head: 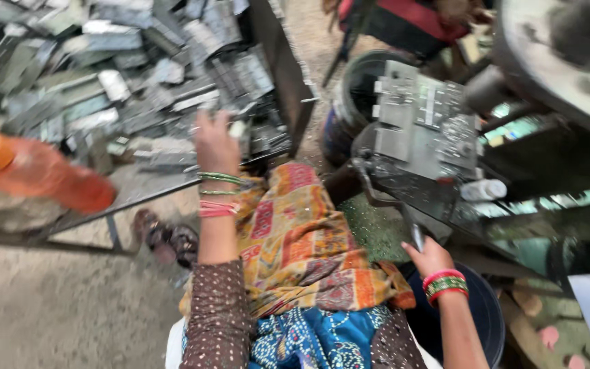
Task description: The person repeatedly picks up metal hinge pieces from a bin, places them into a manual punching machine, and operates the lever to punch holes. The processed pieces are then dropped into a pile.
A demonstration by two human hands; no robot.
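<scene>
Two hands, left (216,140) on metal strips (138,82), right (430,256) gripping lever (414,232)

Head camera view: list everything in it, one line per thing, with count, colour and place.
flat metal pieces: many, grey, heaped on the table top left
low metal table: one, dark, left
plastic bottle: one, orange, blurred, far left
press machine: one, grey, right of centre
machine handle: one, dark metal, below the press
bucket: one, dark, behind the press
round tub: one, dark blue, bottom right
sandals: a pair, dark, floor under the table
patterned cloth: one, orange-yellow, on the lap
left hand: green and pink bangles, reaching into the pieces
right hand: red and green bangles, gripping the handle
</scene>
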